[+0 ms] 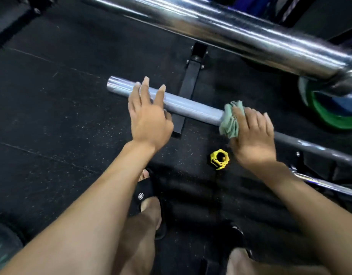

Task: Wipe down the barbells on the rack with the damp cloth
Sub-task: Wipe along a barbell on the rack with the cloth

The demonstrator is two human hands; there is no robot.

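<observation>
Far left: black speckled rubber floor point(52, 108), seams running across it.

Grey barbell sleeve point(191, 107) runs from its cut end at centre-left down toward the right, where it narrows to a darker shaft.

Left hand point(149, 116) is over the sleeve near its free end, fingers straight and spread, tips reaching past the far side of the bar. Nothing gripped; whether the palm touches the metal cannot be told.

Black steel foot of the rack point(188, 90) lies on the floor under the sleeve, just right of the left hand.

Below, a foot in a black slide sandal point(144, 192) stands on the floor.

Yellow collar clamp point(219, 158) lies on the floor below the bar, between the hands.

Green cloth point(230, 120) is bunched around the bar where sleeve meets shaft. Right hand point(252, 135) holds it there, fingers curled over cloth and bar.

Upper right: a second barbell point(220, 26), chromed and blurred, crosses close to the camera. Green weight plate point(334, 114) stands at the far right behind it.
</observation>
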